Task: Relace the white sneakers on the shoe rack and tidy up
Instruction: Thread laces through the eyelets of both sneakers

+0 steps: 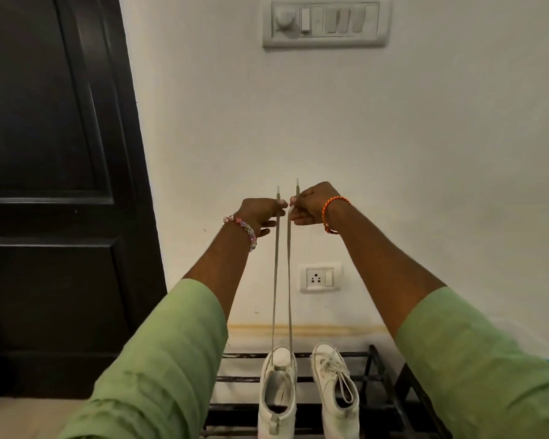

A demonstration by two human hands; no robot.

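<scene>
Sleeves first, pale green (159, 359), filling the near corners as both arms reach up and away. Far below the hands sit the two white sneakers, side by side on the black shoe rack (374, 375). The left sneaker (278, 397) is beneath the left hand, tongue bare, eyelets nearly all unlaced; only one lace (289, 280) runs through its toe end. The right sneaker (335, 391), below the right hand, is fully laced, its loose ends lying across the opening.

From the left sneaker both halves of that lace climb straight up, taut, nearly parallel, to the raised hands. Left hand (260, 217) pinches its strand between thumb and forefinger, the other fingers loosely curled underneath, the tip poking up just above the knuckles. A beaded bracelet (244, 231) is at that wrist. Right hand (311, 204), just beside the left and almost touching it, grips the other strand in curled fingers, and its tip stands a shade higher than its neighbour. An orange thread band (330, 215) circles that wrist.

Beyond the hands, a white wall: a socket plate (320, 277) below the right hand, a switch panel (325, 23) well above both. A dark door (45, 153) stands off beyond the left hand.
</scene>
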